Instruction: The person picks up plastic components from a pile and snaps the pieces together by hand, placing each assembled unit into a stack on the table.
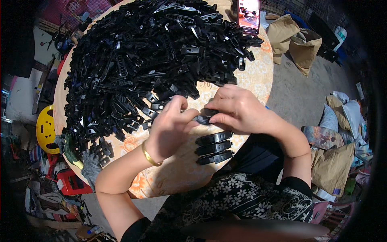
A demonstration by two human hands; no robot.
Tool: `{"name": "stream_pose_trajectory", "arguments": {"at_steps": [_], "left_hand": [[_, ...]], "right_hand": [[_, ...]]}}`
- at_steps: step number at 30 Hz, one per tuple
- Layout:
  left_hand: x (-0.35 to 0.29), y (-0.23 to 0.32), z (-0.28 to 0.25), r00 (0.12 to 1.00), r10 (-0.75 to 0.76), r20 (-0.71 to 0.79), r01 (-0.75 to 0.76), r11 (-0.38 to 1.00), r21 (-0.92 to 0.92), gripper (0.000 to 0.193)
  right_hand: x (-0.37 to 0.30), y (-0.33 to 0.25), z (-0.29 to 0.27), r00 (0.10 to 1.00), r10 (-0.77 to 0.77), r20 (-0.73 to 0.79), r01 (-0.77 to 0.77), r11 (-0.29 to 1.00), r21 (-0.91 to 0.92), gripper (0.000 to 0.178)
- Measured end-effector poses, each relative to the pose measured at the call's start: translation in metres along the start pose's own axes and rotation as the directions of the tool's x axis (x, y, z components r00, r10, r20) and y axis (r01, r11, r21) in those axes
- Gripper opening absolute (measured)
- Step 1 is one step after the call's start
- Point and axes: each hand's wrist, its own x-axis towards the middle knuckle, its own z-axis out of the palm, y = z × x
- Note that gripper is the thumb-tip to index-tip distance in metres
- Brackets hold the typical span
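Both hands meet over the near part of the round table. Between their fingertips is a small dark plastic piece, mostly hidden by the fingers. My left hand, with a gold bangle at its wrist, pinches the piece's left end with curled fingers. On the other side my right hand grips it between thumb and fingers. Three curved black plastic pieces lie in a row just below my right hand. Beyond my left hand spreads a large heap of black plastic clip-like parts, some with shiny metal bits.
A phone with a lit screen stands at the table's far right edge. Grey gloves lie at the left edge. Brown paper bags and wrapped packages are on the floor to the right. A yellow round object is at left.
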Motion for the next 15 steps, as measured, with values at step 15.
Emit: {"name": "stream_pose_trajectory", "arguments": {"at_steps": [15], "left_hand": [[-0.006, -0.005, -0.002, 0.997, 0.039, -0.060, -0.038, 0.999, 0.032, 0.022]], "right_hand": [[-0.007, -0.009, 0.001, 0.998, 0.010, 0.056, 0.001, 0.979, -0.204, 0.017]]}}
